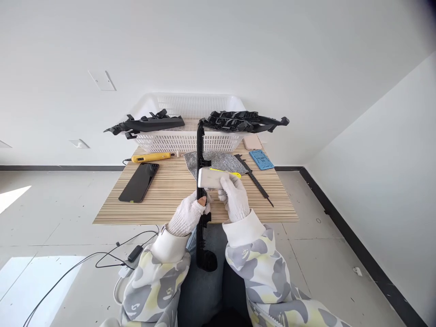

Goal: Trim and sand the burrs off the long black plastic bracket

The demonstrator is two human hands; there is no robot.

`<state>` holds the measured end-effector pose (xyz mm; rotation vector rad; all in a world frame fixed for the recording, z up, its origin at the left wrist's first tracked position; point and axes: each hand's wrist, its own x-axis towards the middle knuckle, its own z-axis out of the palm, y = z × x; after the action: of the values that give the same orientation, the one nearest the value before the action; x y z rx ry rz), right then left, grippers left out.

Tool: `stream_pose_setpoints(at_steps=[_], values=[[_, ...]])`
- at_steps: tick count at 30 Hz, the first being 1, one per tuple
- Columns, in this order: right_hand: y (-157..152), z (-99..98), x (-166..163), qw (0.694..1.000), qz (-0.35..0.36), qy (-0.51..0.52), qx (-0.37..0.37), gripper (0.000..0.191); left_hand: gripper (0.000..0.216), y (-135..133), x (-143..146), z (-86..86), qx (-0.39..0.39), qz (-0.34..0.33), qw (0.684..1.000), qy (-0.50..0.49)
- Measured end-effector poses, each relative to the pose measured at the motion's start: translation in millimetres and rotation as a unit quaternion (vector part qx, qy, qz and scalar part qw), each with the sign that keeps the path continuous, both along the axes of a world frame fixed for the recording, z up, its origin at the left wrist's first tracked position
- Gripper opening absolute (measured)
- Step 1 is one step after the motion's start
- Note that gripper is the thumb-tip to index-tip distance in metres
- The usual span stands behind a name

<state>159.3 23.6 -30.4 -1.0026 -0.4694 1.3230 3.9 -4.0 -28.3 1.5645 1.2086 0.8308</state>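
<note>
Left fingers (202,200), gloved but for one bare tip, are closed around a long black plastic part (200,150), which runs away from them toward the basket and down toward the lap, ending in a rounded foot. Right fingers (223,183), also gloved, grip one end of a pale rectangular block (209,179); its other end lies across the black part, just beyond the left fingers. Contact between block and part: cannot tell. Past the right fingers, a yellow strip (235,174) shows behind the block, over a silvery sheet (223,160). Off to their right, on the striped surface (177,181): dark caliper (254,178), then blue packet (261,159) and pinkish slab (252,142), farther out. Left of the left fingers, a black phone (139,182); beyond it, a yellow-handled tool (150,157). Farthest ahead, white slatted basket (158,144), more black parts (238,121) laid over it. Low to the left, black cables (97,253) on the floor.
</note>
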Motion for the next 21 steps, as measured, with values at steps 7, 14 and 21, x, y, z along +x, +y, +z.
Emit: stream_pose_setpoints(at_steps=[7,14,21], values=[[0.3,-5.9,-3.3,1.0,-0.002,0.008,0.023,0.053,0.054,0.6,0.9,0.7,0.003,-0.007,1.0,-0.011],[1.3,-6.2,-1.4,0.999,0.011,0.035,0.035,0.048,0.052,0.7,-0.2,-1.0,-0.004,0.007,1.0,0.004],[0.5,-4.9,1.2,0.998,0.031,0.033,0.034,0.043,0.049,1.8,-1.6,-2.8,0.002,-0.017,1.0,0.003]])
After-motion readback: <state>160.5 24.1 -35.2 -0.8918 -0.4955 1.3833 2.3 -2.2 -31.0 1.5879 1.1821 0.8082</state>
